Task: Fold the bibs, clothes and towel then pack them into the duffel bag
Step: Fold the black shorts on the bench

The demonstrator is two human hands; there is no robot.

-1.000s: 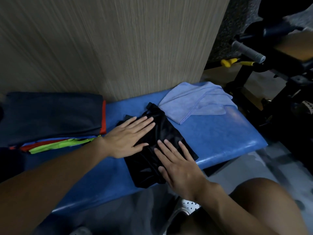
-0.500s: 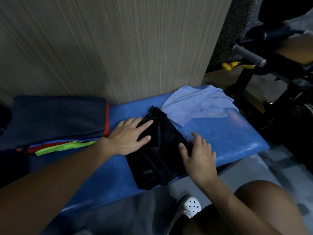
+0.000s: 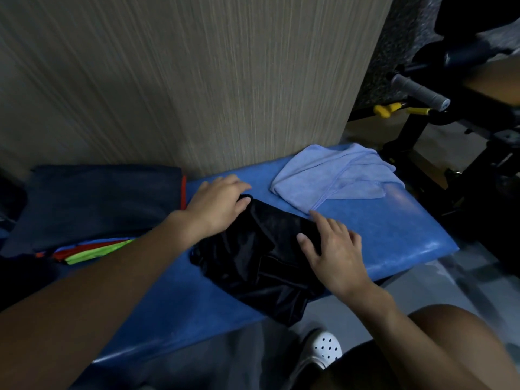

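One blue padded bench (image 3: pixel 380 235) carries everything here, and no duffel bag can be made out for certain. At its left end lies a dark navy piece with an orange edge (image 3: pixel 98 204); whether it is clothing or something else I cannot tell. The black garment (image 3: pixel 261 257) sits in the middle of the bench, partly folded and rumpled, its near corner hanging over the front edge. This looks like the fold in hand. To do it well, the slippery cloth should be pulled back fully onto the bench, one side pinned flat while the other edge is drawn across, and the ridges smoothed from the centre outward before the next fold. The light blue towel (image 3: pixel 332 175) lies loosely heaped just beyond the garment toward the wall, its near corner close to the right fingertips, so it needs keeping out of the fold. Folded bibs (image 3: pixel 95 253) show as green, red and blue edges under the navy piece, seemingly done. The left hand (image 3: pixel 219 204) rests on the garment's far left corner, fingers loosely bent and thumb on the cloth, nothing visibly pinched. The right hand (image 3: pixel 334 254) lies spread and relaxed over the garment's right edge, thumb on the black cloth, outer fingers on the bench, holding nothing.
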